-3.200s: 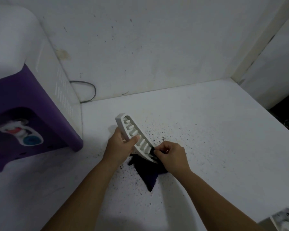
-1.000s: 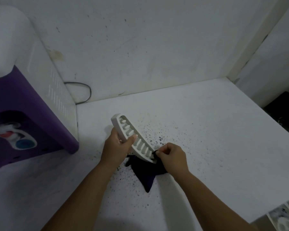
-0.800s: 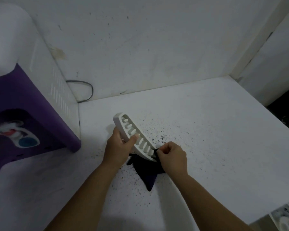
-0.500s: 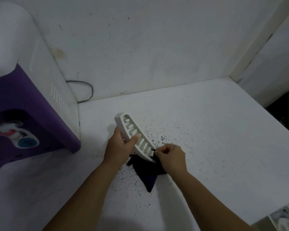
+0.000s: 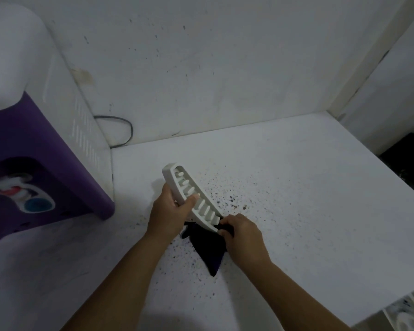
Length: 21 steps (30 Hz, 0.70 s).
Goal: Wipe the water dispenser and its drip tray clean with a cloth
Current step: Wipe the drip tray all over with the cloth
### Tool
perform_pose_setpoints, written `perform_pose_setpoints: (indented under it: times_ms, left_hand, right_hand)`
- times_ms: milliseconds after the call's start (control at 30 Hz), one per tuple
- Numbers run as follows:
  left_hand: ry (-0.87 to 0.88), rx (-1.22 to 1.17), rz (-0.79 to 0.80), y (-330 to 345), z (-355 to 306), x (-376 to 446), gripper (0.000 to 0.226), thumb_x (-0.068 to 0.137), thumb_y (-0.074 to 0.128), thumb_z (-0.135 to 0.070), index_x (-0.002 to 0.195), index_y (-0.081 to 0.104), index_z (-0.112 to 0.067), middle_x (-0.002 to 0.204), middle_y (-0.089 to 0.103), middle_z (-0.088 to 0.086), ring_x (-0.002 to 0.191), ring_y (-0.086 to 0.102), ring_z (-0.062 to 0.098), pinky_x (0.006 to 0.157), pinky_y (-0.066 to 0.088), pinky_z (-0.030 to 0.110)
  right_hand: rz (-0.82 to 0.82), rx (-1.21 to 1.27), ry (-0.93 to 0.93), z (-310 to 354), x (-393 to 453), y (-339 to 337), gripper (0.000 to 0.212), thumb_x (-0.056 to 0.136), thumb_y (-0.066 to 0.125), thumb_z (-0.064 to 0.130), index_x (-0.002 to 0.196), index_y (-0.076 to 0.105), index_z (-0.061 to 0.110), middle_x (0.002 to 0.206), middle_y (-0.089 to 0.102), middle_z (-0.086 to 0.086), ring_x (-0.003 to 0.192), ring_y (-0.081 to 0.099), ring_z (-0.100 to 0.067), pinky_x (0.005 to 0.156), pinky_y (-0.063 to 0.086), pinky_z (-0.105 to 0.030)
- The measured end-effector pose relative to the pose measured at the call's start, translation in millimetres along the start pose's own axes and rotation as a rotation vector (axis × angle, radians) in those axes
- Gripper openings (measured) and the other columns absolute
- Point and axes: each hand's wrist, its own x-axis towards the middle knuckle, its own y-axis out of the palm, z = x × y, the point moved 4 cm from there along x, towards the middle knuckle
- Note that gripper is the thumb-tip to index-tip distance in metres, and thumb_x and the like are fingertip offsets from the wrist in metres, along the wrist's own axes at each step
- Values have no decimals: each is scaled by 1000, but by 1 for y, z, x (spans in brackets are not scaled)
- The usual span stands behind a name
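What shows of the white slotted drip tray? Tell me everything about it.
The white slotted plastic drip tray is a long, curved grille with a row of oval slots and a raised rim. It is off the dispenser, held tilted on edge above the speckled white counter. The left hand grips its middle, thumb across the slots. At its lower end the right hand presses a dark cloth against it.

Drip tray [image 5: 192, 198] in my left hand [image 5: 168, 215] looks matt white plastic, cloth [image 5: 209, 249] soft dark fabric, dispenser [image 5: 46, 149] smooth purple-and-white plastic, counter [image 5: 296, 211] matt white, speckled.
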Motion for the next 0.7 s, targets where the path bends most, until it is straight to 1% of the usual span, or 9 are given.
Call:
perform_pose_setpoints:
  times_ms: [67, 100, 167, 267, 433, 467, 567, 600, 700]
  left_hand:
    - [3, 10, -2, 0, 0, -1, 25, 83, 72, -25, 100, 54, -27, 95, 67, -9, 87, 67, 10, 78, 59, 43]
    - [0, 9, -7, 0, 1, -1, 25, 83, 72, -25, 99, 54, -28, 95, 67, -8, 87, 68, 11, 78, 59, 44]
    - [-9, 7, -18, 0, 1, 0, 24, 82, 73, -26, 97, 54, -29, 95, 68, -7, 88, 68, 14, 78, 59, 46]
    - [-10, 24, -14, 0, -1, 1, 26, 82, 72, -26, 101, 55, -23, 94, 68, -7, 86, 68, 12, 77, 59, 45]
    - [-1, 29, -7, 0, -2, -1, 27, 83, 72, -26, 103, 55, -20, 94, 68, -8, 84, 68, 10, 75, 59, 43]
    - [-6, 30, -11, 0, 0, -1, 27, 83, 72, -26, 103, 55, -22, 94, 68, -8, 84, 68, 10, 76, 59, 43]
    - [-28, 6, -15, -3, 4, -1, 28, 82, 73, -27, 103, 54, -28, 97, 68, -7, 89, 69, 13, 79, 58, 46]
    - [-28, 0, -12, -3, 4, -1, 27, 82, 73, -27, 102, 54, -30, 97, 68, -7, 89, 68, 14, 79, 58, 46]
    - [6, 24, 8, 1, -4, -2, 24, 83, 72, -25, 100, 55, -26, 95, 67, -9, 86, 67, 10, 77, 59, 43]
  right_hand:
    - [85, -83, -16, 3, 5, -4, 16, 91, 57, 14, 102, 69, 15, 99, 64, -3, 90, 56, -17, 69, 36, -19]
    - [120, -60, 8, 3, 9, -8, 14, 90, 58, 14, 97, 70, 16, 96, 65, -1, 87, 57, -15, 67, 37, -18]
    - [143, 111, 96, 0, 17, -21, 10, 88, 63, 15, 87, 71, 20, 87, 65, 6, 78, 58, -8, 61, 40, -12]
    - [51, 328, 197, -3, 22, -29, 7, 86, 67, 19, 83, 72, 20, 81, 69, 8, 71, 61, -2, 61, 45, -13]
    - [-138, 330, 252, 10, 14, -11, 8, 86, 66, 18, 80, 69, 22, 78, 66, 8, 69, 59, -5, 55, 41, -12]
    - [-143, 307, 228, 12, 10, -7, 9, 86, 66, 17, 79, 67, 22, 79, 65, 6, 70, 59, -8, 56, 42, -15]
    - [-37, 235, 168, 14, 5, 0, 9, 87, 65, 14, 78, 66, 19, 80, 64, 4, 71, 59, -10, 60, 47, -21]
    - [-38, 240, 170, 13, 7, -2, 9, 87, 65, 15, 78, 66, 19, 79, 64, 5, 69, 58, -8, 58, 46, -19]
    - [-169, 319, 241, 6, 15, -10, 8, 87, 65, 18, 79, 67, 22, 77, 64, 9, 64, 54, 3, 51, 37, -8]
